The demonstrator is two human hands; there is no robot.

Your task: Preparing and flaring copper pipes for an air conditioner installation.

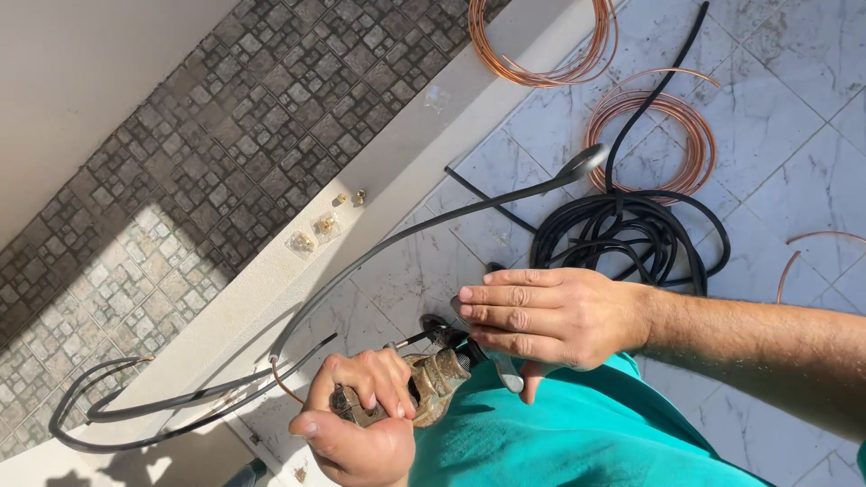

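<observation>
**Flaring tool clamped on a copper tube end, held over the person's lap**

The flaring tool (433, 383), a worn, brass-coloured metal clamp with a screw handle, sits just above the teal garment (559, 433) that covers the person's lap, at the lower middle of the view. It looks heavy for its size, rigid and rough with wear, so it should not slip in a firm grasp; its body and bar are the sound places to hold it.

The left hand (361, 419) wraps the tool's lower end, fingers curled tight and pressed together around it, thumb along the side. The right hand (550, 316) lies flat over the tool's top, fingers straight and close together, pointing away from the teal garment toward the white ledge (271, 298); what its thumb does underneath cannot be told.

From the tool a thin copper tube (284, 383) shows briefly before it runs into grey foam insulation (406, 230), which arcs away from the lap along the ledge. My judgement is that the copper is soft and kinks easily, so it wants support close to the clamp, never a pull on the long run. The foam sleeve is light, squashy and gives no grip on the tube inside.

Beyond the right hand, farther from the lap, lie a coil of black cable (631, 234) and two coils of bare copper tubing (654, 135) on the marble-patterned floor tiles (776, 117). Small brass fittings (316, 230) in clear bags rest on the ledge.
</observation>
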